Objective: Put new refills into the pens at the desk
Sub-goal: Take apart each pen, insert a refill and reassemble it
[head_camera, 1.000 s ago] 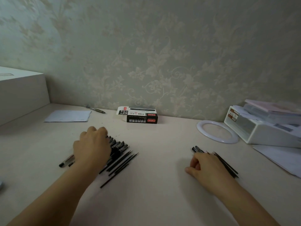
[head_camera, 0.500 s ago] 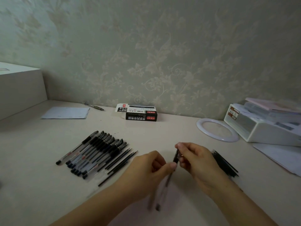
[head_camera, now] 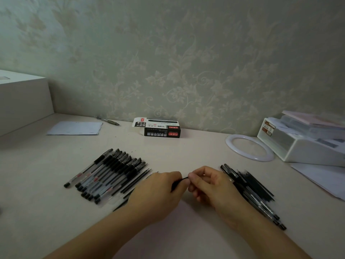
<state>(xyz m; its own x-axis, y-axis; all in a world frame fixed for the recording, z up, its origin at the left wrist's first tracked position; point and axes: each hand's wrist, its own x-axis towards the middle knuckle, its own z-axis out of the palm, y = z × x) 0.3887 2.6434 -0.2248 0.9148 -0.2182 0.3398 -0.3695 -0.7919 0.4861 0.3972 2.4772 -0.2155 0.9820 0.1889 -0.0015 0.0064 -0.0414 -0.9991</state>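
A row of several black-capped clear pens [head_camera: 106, 172] lies on the desk at the left, with thin black refills [head_camera: 137, 179] beside them. Another heap of pens and refills [head_camera: 252, 189] lies at the right. My left hand [head_camera: 158, 193] and my right hand [head_camera: 211, 186] meet at the desk's middle. Between them is a thin black pen part [head_camera: 179, 181]: my left hand holds its lower end, and my right fingertips pinch its upper tip. Most of it is hidden under my left hand.
A black, white and red refill box [head_camera: 160, 128] stands by the wall. A sheet of paper [head_camera: 74, 128] and a lone pen [head_camera: 108, 120] lie at the back left, near a white box [head_camera: 22, 101]. A white ring [head_camera: 249, 147], a white tray [head_camera: 306, 146] and papers [head_camera: 321, 178] are on the right.
My left hand left the pen row with a pen and both hands came together at the middle. The clear blurred barrel seen half a second ago is no longer visible below my hands.
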